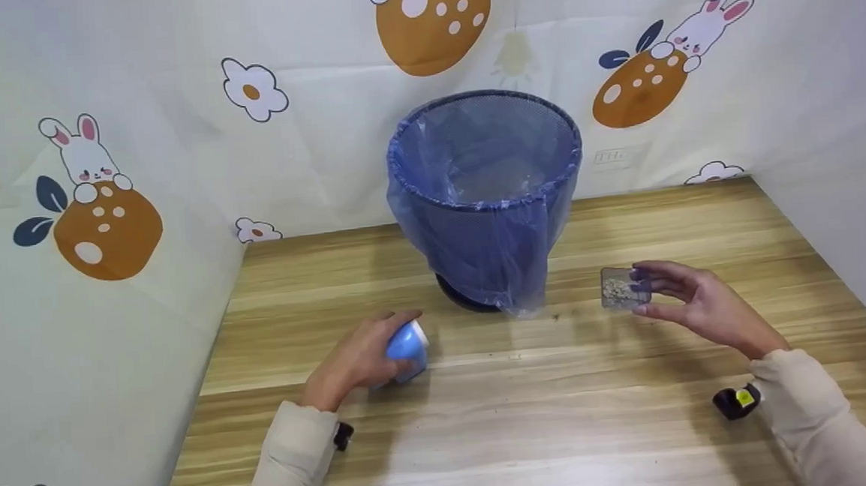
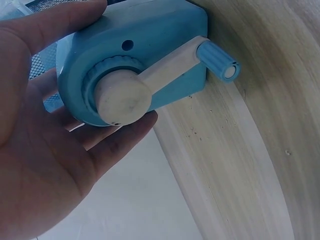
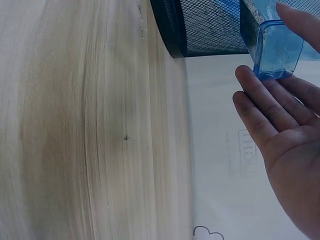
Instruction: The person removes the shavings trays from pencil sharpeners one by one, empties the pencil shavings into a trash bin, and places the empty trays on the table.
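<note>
Head: gripped sharpener [image 1: 407,344], pinched container [image 1: 616,290] well apart, inside table [image 1: 532,395] edges.

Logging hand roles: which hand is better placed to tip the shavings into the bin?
Right, probably: the right hand holds the transparent tray of shavings near the bin. The left hand is occupied with the blue crank sharpener.

The person wears cream sleeves [image 1: 284,455] and black wrist cameras [image 1: 727,404], one with a yellow patch [image 1: 745,397].
</note>
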`<state>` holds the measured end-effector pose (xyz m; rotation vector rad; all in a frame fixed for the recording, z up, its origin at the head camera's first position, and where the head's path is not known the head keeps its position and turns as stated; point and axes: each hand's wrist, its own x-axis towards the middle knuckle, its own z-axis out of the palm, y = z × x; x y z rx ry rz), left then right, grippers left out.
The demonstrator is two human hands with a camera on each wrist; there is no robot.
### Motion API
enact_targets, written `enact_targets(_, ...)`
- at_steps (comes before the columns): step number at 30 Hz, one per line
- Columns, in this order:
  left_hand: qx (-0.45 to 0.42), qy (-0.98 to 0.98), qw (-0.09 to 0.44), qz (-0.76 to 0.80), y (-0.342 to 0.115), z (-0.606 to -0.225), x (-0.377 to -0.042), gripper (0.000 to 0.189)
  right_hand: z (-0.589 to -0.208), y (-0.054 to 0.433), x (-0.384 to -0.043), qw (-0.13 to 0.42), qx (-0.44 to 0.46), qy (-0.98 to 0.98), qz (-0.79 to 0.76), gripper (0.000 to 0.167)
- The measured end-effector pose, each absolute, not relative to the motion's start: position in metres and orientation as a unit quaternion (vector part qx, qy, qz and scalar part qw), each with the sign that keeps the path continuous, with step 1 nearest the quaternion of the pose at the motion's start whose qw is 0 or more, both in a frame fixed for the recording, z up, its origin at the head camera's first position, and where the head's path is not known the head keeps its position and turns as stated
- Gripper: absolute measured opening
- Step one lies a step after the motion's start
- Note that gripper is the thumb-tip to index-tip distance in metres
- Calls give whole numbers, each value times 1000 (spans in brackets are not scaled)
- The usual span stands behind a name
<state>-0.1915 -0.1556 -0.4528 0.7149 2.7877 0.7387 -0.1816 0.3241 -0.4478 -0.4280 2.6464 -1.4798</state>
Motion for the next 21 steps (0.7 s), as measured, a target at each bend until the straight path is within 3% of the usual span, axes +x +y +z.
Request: enact_targets(21, 199, 945, 121, 230, -154, -444, -186, 75, -431, 326, -183, 12, -141, 862, -486, 64)
